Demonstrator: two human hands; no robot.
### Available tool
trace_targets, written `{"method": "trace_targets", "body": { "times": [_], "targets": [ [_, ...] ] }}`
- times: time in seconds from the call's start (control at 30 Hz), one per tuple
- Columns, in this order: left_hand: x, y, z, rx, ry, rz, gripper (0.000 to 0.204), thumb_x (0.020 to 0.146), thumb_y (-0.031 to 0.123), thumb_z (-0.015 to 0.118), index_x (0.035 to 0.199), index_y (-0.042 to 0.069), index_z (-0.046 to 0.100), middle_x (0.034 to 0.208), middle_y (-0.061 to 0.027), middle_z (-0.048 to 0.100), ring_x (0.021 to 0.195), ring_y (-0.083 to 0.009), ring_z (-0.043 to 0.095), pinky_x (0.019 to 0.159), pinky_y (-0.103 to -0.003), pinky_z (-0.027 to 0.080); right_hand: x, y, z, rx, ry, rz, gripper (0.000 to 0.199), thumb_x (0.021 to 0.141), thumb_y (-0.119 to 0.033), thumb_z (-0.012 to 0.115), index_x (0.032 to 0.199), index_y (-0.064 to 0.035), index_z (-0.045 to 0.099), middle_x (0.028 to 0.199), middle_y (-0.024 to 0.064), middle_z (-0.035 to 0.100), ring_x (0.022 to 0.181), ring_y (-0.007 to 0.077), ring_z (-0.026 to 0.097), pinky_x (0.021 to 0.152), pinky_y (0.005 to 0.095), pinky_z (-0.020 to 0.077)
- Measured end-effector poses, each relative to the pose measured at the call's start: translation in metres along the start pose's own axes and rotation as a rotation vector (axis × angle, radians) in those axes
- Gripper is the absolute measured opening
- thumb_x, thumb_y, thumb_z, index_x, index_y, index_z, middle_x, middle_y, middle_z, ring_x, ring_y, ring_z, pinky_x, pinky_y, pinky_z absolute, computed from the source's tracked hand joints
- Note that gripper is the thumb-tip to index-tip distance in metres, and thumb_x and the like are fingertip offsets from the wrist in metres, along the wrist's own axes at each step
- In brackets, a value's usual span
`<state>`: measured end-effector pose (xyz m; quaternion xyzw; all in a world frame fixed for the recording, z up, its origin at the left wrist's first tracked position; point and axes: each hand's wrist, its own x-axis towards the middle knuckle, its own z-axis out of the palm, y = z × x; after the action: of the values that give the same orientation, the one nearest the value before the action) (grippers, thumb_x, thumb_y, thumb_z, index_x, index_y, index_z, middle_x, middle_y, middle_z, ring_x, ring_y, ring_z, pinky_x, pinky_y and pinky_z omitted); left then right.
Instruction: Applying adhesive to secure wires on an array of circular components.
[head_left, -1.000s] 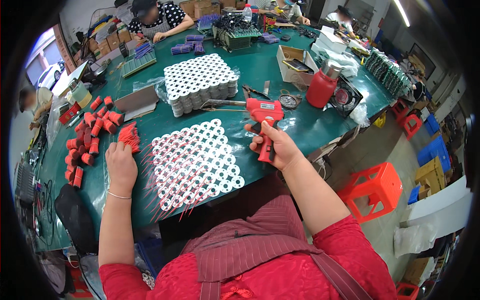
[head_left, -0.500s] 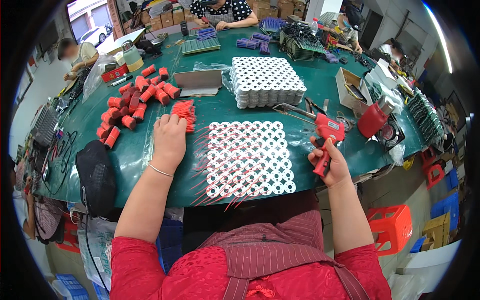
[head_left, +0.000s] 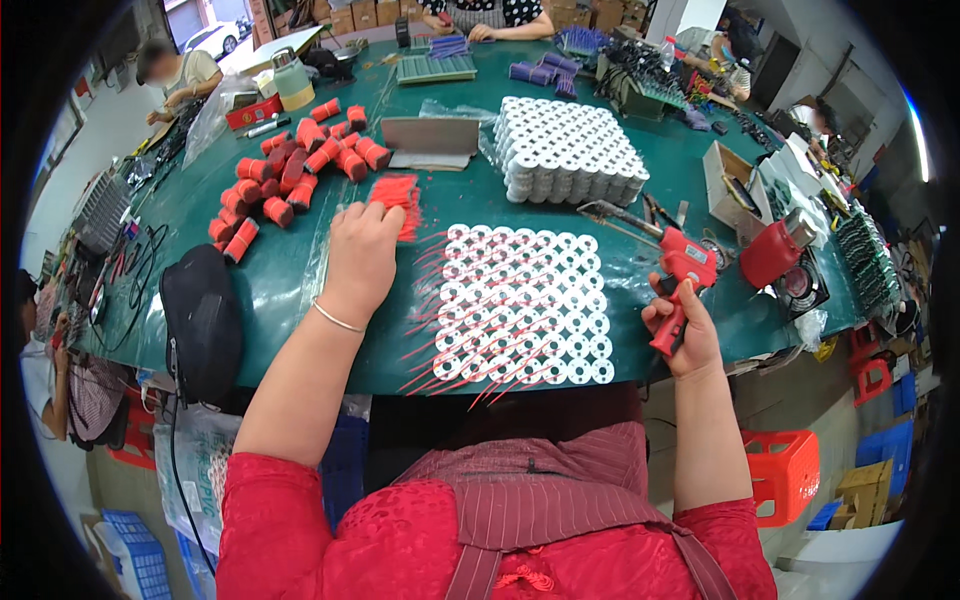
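My right hand (head_left: 688, 325) is wrapped round the grip of a red soldering gun (head_left: 687, 262), whose metal tip points left above the table. With its fingers pinched together, my left hand (head_left: 362, 255) is at the near left edge of a pile of short red wires (head_left: 398, 200); the fingertips are partly hidden among them. Between the hands lies a grid of small round white circuit boards (head_left: 520, 305). Red wires slant out to the left from many boards; those in the right columns have none.
A tall stack of white board panels (head_left: 570, 155) stands behind the grid. Bundled red wires (head_left: 290, 170), a bent cardboard piece (head_left: 430, 142) and a black pouch (head_left: 202, 325) lie on the left side. A red bottle (head_left: 770, 252) stands at right. Other people sit round the table.
The view has shifted, so the table items appear farther right. My left hand stays by the red wire pile, its fingers now pinched at the edge. My right hand still holds the soldering gun.
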<state>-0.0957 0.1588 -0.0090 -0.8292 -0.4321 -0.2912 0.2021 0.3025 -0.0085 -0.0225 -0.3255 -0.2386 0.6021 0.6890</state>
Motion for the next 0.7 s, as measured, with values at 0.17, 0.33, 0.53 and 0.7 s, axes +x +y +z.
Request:
{"method": "trace_targets", "body": {
  "times": [0.17,0.33,0.53,0.7],
  "targets": [
    [-0.005,-0.006,0.01,-0.089,0.059,0.042,0.006,0.08,0.009,0.058,0.08,0.007,0.063,0.079,-0.0101,0.061,0.08,-0.0295,0.059,0.071,-0.041,0.048,0.004,0.001,-0.009,-0.049,-0.022,-0.018,0.045,0.1,-0.03,0.055,0.137,-0.0078,0.044,0.122,0.0117,0.058,0.075,0.009,0.053,0.08,0.0344,0.0524],
    [-0.008,-0.012,0.023,-0.2,0.062,0.01,0.01,0.081,0.012,0.065,0.088,0.009,0.071,0.082,-0.0086,0.066,0.081,-0.0282,0.063,0.073,-0.04,0.05,0.005,0.0,-0.009,0.025,-0.109,-0.009,0.046,0.101,-0.028,0.053,0.14,-0.0058,0.041,0.122,0.0135,0.057,0.077,0.0089,0.052,0.081,0.0334,0.0513],
    [-0.003,-0.007,0.014,-0.327,0.07,-0.044,0.013,0.084,0.008,0.062,0.093,0.009,0.071,0.088,-0.0074,0.066,0.081,-0.0305,0.064,0.071,-0.038,0.052,0.003,0.001,-0.008,0.014,-0.102,-0.008,0.045,0.101,-0.026,0.053,0.139,-0.0063,0.042,0.122,0.0146,0.057,0.077,0.009,0.052,0.082,0.033,0.0507],
    [-0.006,-0.003,0.009,-0.387,0.061,-0.055,0.014,0.085,0.005,0.064,0.098,0.002,0.07,0.085,-0.0109,0.064,0.078,-0.0281,0.063,0.07,-0.034,0.05,-0.003,0.0,-0.004,-0.002,-0.079,0.012,0.044,0.101,-0.026,0.054,0.139,-0.007,0.043,0.122,0.0147,0.057,0.078,0.0086,0.054,0.084,0.0341,0.0521]
  ]
}}
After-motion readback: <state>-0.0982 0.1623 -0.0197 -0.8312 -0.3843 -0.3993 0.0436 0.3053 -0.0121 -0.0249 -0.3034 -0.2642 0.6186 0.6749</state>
